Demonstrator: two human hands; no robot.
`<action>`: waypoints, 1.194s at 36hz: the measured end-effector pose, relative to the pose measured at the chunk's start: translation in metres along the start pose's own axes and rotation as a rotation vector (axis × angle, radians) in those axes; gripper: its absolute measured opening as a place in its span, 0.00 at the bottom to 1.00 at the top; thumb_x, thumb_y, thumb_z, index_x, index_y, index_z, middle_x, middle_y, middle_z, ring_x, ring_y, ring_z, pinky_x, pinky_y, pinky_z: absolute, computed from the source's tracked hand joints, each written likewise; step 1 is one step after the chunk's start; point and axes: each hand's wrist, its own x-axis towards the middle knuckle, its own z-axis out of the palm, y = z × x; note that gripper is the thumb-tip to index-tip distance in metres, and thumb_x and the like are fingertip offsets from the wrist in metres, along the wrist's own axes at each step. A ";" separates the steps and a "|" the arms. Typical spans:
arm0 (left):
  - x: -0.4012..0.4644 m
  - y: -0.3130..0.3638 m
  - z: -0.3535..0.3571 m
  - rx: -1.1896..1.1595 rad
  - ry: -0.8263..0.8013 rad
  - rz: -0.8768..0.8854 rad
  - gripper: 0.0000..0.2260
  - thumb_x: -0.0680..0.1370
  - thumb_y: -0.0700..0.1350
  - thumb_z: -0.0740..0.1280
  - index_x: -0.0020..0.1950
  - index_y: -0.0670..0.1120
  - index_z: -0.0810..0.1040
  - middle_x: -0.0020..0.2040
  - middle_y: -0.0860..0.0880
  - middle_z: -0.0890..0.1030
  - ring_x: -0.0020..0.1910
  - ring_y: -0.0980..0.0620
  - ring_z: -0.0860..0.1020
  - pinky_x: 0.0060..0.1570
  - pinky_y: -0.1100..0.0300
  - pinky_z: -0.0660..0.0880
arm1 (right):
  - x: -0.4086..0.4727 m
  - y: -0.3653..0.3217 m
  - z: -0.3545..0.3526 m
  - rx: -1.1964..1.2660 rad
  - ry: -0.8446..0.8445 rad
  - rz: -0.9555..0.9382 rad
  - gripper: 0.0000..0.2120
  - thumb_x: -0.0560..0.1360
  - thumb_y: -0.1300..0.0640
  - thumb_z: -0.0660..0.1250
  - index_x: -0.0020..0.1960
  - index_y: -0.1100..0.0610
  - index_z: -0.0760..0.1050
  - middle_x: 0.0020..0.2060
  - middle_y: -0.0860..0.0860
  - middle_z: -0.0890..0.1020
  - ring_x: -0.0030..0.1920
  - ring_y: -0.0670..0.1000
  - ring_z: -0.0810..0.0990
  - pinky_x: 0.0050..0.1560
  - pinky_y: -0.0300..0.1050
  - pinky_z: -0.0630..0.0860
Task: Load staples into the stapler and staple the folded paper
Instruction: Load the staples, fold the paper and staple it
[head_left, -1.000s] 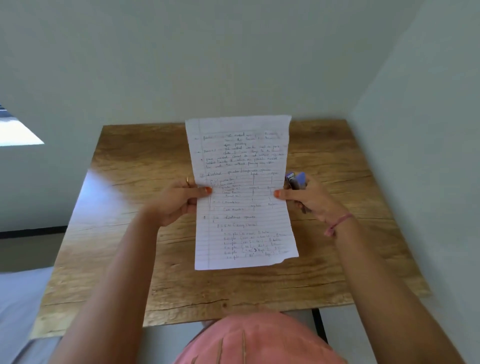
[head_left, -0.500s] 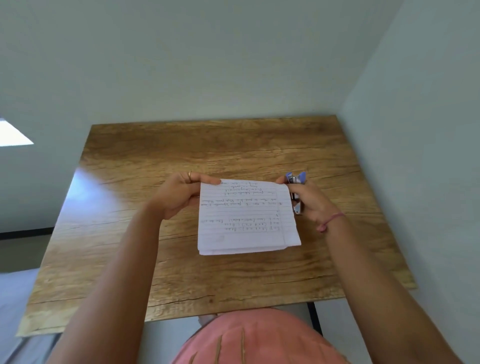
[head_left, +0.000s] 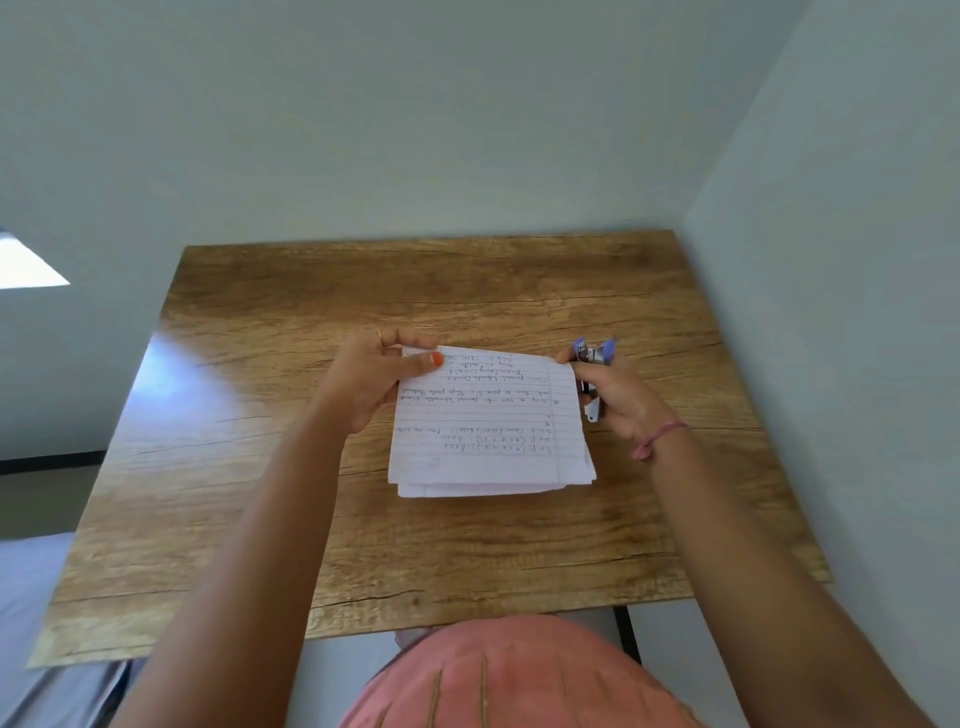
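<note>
Pinching folded paper; stapler half-hidden in right hand.

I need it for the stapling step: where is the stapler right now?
The stapler is in the right hand, just right of the folded paper's top right corner, above the wooden table.

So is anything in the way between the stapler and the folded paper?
Nothing visible. The stapler sits in the right hand, right beside the folded paper's top right corner, which that hand also pinches. The left hand holds the other corner.
</note>
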 end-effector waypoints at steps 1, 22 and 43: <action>0.000 0.001 0.002 -0.018 0.022 -0.010 0.09 0.69 0.36 0.75 0.47 0.43 0.80 0.42 0.43 0.85 0.40 0.49 0.85 0.33 0.60 0.80 | 0.001 0.000 0.000 0.002 -0.004 -0.003 0.12 0.76 0.66 0.67 0.36 0.55 0.78 0.41 0.52 0.86 0.41 0.52 0.78 0.30 0.39 0.69; 0.002 -0.003 0.003 -0.038 0.028 -0.102 0.16 0.67 0.32 0.74 0.53 0.40 0.77 0.48 0.39 0.84 0.46 0.44 0.85 0.41 0.54 0.82 | 0.013 -0.016 -0.015 -0.235 0.018 -0.100 0.06 0.76 0.65 0.67 0.48 0.58 0.81 0.49 0.51 0.86 0.50 0.46 0.85 0.25 0.32 0.66; -0.002 -0.006 0.021 0.028 -0.069 -0.101 0.18 0.63 0.35 0.77 0.51 0.39 0.79 0.45 0.42 0.86 0.44 0.46 0.85 0.39 0.56 0.82 | 0.039 -0.050 0.055 -0.797 -0.443 -0.016 0.06 0.67 0.50 0.79 0.40 0.48 0.84 0.30 0.40 0.82 0.29 0.36 0.76 0.28 0.32 0.72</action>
